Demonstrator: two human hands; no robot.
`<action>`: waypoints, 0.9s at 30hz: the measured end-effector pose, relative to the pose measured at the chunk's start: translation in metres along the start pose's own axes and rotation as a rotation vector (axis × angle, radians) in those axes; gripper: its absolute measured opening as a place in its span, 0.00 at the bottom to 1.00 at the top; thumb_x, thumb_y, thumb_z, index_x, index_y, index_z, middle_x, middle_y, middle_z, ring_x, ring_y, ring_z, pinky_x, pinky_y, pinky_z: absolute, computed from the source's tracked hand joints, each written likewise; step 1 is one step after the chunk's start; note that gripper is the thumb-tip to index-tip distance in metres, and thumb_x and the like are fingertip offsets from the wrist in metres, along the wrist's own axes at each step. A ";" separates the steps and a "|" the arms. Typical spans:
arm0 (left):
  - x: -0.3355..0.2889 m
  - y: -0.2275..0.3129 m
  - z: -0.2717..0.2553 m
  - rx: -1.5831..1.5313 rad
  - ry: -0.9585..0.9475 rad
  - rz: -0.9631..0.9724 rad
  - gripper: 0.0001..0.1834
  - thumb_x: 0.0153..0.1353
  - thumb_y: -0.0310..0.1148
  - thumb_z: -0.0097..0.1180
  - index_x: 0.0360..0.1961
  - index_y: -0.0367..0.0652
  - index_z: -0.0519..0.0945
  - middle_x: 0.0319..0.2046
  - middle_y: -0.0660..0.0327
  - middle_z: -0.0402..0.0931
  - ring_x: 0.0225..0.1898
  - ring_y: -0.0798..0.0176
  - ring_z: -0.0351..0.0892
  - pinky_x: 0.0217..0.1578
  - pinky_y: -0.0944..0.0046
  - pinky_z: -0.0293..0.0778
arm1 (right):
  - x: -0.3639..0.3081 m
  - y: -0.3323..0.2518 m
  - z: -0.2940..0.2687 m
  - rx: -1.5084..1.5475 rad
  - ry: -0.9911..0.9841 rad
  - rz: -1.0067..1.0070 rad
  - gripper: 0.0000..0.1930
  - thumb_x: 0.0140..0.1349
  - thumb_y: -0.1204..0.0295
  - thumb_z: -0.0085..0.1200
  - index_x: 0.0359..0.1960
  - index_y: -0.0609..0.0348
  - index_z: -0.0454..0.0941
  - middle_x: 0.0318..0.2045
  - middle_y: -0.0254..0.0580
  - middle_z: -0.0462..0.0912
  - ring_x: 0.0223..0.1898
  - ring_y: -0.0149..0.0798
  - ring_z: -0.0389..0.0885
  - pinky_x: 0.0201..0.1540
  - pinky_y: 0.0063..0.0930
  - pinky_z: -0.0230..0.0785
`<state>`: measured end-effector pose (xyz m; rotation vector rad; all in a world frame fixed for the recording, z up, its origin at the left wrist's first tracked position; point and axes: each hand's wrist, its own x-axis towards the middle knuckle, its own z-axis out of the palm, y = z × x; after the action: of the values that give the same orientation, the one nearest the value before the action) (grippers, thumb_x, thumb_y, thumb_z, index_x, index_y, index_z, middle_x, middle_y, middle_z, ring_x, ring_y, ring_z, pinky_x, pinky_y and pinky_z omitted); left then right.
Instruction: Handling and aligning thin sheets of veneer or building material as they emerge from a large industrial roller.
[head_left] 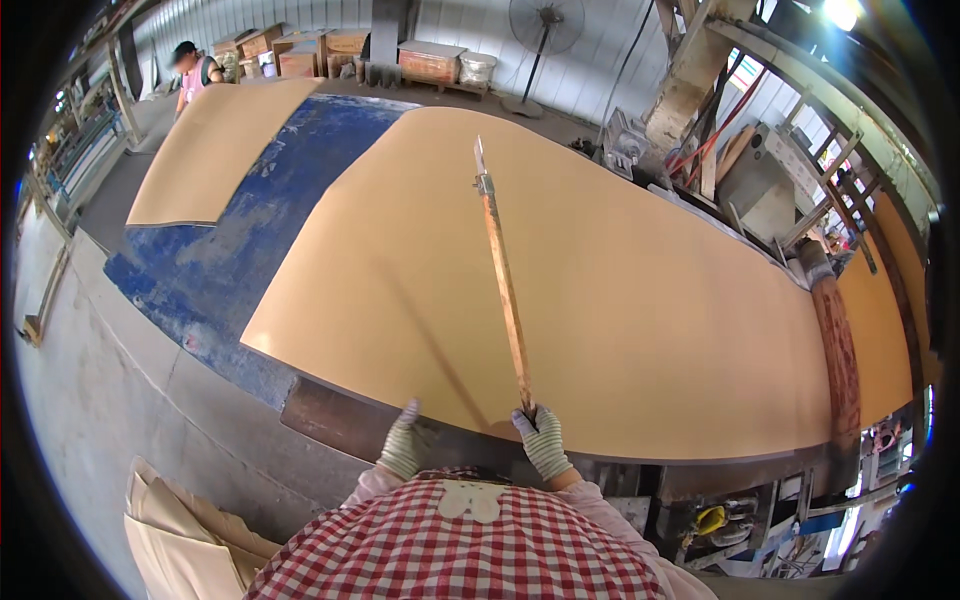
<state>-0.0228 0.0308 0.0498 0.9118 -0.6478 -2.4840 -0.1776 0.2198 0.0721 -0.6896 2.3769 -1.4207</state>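
My right hand [543, 440], in a striped knit glove, is wrapped round the lower end of a long-handled knife [506, 295]. Its wooden shaft points away from me, and a short metal blade is clamped at the far tip. The knife is over a large tan sheet [640, 300], where a long slanting shadow falls to its left. By the sheet's near edge is my left hand [403, 445], gloved the same way. Its thumb sticks up and away from the other fingers, which are slightly blurred, and nothing is in it.
The tan sheet lies on a worn blue table [270, 190]. Another tan piece [225, 150] rests at the far left, near a person [195, 75]. A roller [838, 350] crosses the right end. Folded tan offcuts [185, 535] lie at lower left. Behind stands a fan [545, 40].
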 end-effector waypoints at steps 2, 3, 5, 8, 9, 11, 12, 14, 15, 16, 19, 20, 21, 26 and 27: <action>0.014 -0.022 -0.009 0.055 0.080 -0.167 0.28 0.53 0.50 0.56 0.49 0.43 0.69 0.42 0.58 0.74 0.43 0.60 0.73 0.44 0.57 0.71 | -0.008 -0.004 -0.002 0.041 -0.016 0.022 0.10 0.57 0.68 0.54 0.26 0.62 0.71 0.17 0.33 0.72 0.20 0.27 0.71 0.24 0.23 0.64; 0.014 -0.011 0.003 -0.034 0.072 -0.113 0.21 0.52 0.45 0.58 0.43 0.45 0.74 0.35 0.59 0.76 0.35 0.61 0.73 0.36 0.61 0.71 | -0.013 -0.008 -0.007 0.179 -0.037 0.127 0.11 0.57 0.67 0.53 0.26 0.62 0.70 0.17 0.33 0.72 0.19 0.26 0.71 0.23 0.21 0.64; 0.030 0.009 -0.016 0.125 0.070 0.007 0.20 0.55 0.46 0.56 0.40 0.40 0.75 0.35 0.61 0.76 0.34 0.64 0.72 0.36 0.64 0.70 | -0.022 -0.015 -0.012 0.322 -0.008 0.242 0.11 0.57 0.67 0.53 0.27 0.63 0.70 0.17 0.34 0.72 0.18 0.25 0.71 0.22 0.20 0.64; 0.028 0.048 -0.024 0.017 0.085 0.127 0.21 0.55 0.47 0.54 0.41 0.39 0.75 0.36 0.61 0.76 0.36 0.63 0.74 0.38 0.62 0.69 | -0.033 -0.015 -0.013 0.216 -0.068 0.243 0.14 0.57 0.64 0.54 0.26 0.64 0.70 0.17 0.38 0.71 0.18 0.29 0.69 0.21 0.25 0.63; 0.028 0.060 -0.026 -0.027 0.117 0.112 0.23 0.56 0.48 0.53 0.43 0.40 0.74 0.40 0.60 0.76 0.40 0.61 0.73 0.41 0.61 0.69 | -0.036 -0.008 -0.012 0.139 -0.071 0.236 0.15 0.56 0.63 0.54 0.27 0.65 0.70 0.17 0.43 0.71 0.20 0.34 0.69 0.24 0.31 0.63; 0.051 0.065 -0.074 -0.122 0.056 0.069 0.27 0.53 0.52 0.54 0.46 0.43 0.73 0.42 0.60 0.75 0.42 0.59 0.73 0.43 0.60 0.69 | -0.044 0.005 -0.013 0.049 0.022 0.172 0.15 0.56 0.62 0.55 0.27 0.65 0.70 0.17 0.44 0.70 0.20 0.35 0.67 0.24 0.31 0.62; 0.049 0.063 -0.070 -0.197 0.046 0.080 0.28 0.52 0.54 0.54 0.45 0.43 0.73 0.40 0.61 0.76 0.42 0.60 0.73 0.43 0.59 0.70 | -0.045 0.011 -0.016 -0.044 0.050 0.085 0.16 0.56 0.62 0.55 0.27 0.65 0.70 0.17 0.45 0.69 0.20 0.35 0.65 0.23 0.31 0.61; 0.048 0.050 -0.063 -0.192 -0.032 0.015 0.27 0.52 0.55 0.54 0.43 0.45 0.74 0.37 0.63 0.76 0.41 0.61 0.73 0.42 0.58 0.71 | -0.053 -0.003 -0.029 -0.051 0.095 0.159 0.16 0.55 0.62 0.56 0.28 0.64 0.70 0.18 0.48 0.70 0.20 0.35 0.65 0.24 0.30 0.61; 0.049 0.037 -0.060 -0.183 -0.042 0.003 0.27 0.52 0.55 0.54 0.43 0.45 0.74 0.37 0.63 0.76 0.41 0.61 0.73 0.42 0.58 0.71 | -0.057 -0.003 -0.029 -0.032 0.112 0.165 0.16 0.54 0.62 0.57 0.27 0.64 0.69 0.16 0.46 0.69 0.20 0.33 0.62 0.23 0.29 0.60; 0.051 0.021 -0.058 -0.145 -0.067 -0.103 0.27 0.50 0.55 0.55 0.44 0.47 0.74 0.39 0.63 0.76 0.41 0.61 0.73 0.40 0.58 0.70 | -0.062 -0.005 -0.027 -0.012 0.124 0.172 0.16 0.53 0.63 0.58 0.26 0.63 0.68 0.15 0.45 0.68 0.20 0.30 0.60 0.22 0.29 0.59; 0.037 -0.024 -0.028 -0.043 -0.117 -0.417 0.25 0.50 0.53 0.57 0.44 0.49 0.73 0.41 0.63 0.75 0.43 0.59 0.72 0.43 0.55 0.69 | -0.069 0.007 -0.014 0.145 0.187 0.157 0.15 0.54 0.65 0.57 0.28 0.64 0.69 0.18 0.47 0.71 0.22 0.29 0.65 0.25 0.27 0.62; 0.034 -0.038 -0.022 -0.041 -0.119 -0.420 0.25 0.50 0.53 0.57 0.44 0.49 0.73 0.41 0.63 0.75 0.43 0.59 0.72 0.43 0.55 0.69 | -0.069 0.015 -0.008 0.189 0.215 0.120 0.14 0.54 0.66 0.56 0.29 0.65 0.69 0.19 0.48 0.72 0.23 0.29 0.67 0.27 0.27 0.63; 0.033 -0.052 -0.020 -0.046 -0.081 -0.431 0.24 0.50 0.50 0.58 0.44 0.48 0.73 0.41 0.62 0.75 0.43 0.58 0.72 0.44 0.54 0.69 | -0.067 0.012 -0.005 0.190 0.210 0.119 0.14 0.54 0.66 0.56 0.29 0.65 0.69 0.19 0.48 0.72 0.23 0.29 0.67 0.27 0.27 0.63; 0.039 -0.005 -0.020 0.113 -0.096 -0.211 0.24 0.52 0.46 0.59 0.45 0.43 0.72 0.44 0.60 0.73 0.46 0.58 0.70 0.50 0.56 0.65 | -0.060 0.003 -0.023 -0.002 0.137 0.094 0.11 0.56 0.68 0.54 0.32 0.65 0.70 0.21 0.44 0.74 0.24 0.30 0.69 0.28 0.27 0.64; 0.045 0.007 -0.027 0.115 -0.093 -0.216 0.24 0.52 0.46 0.59 0.45 0.43 0.72 0.44 0.60 0.73 0.46 0.58 0.70 0.50 0.56 0.65 | -0.061 0.000 -0.026 -0.002 0.136 0.100 0.11 0.56 0.68 0.54 0.32 0.65 0.70 0.21 0.44 0.74 0.24 0.30 0.69 0.28 0.27 0.64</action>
<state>-0.0346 -0.0059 0.0139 0.9584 -0.7658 -2.7178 -0.1386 0.2714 0.0848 -0.4801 2.4775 -1.4661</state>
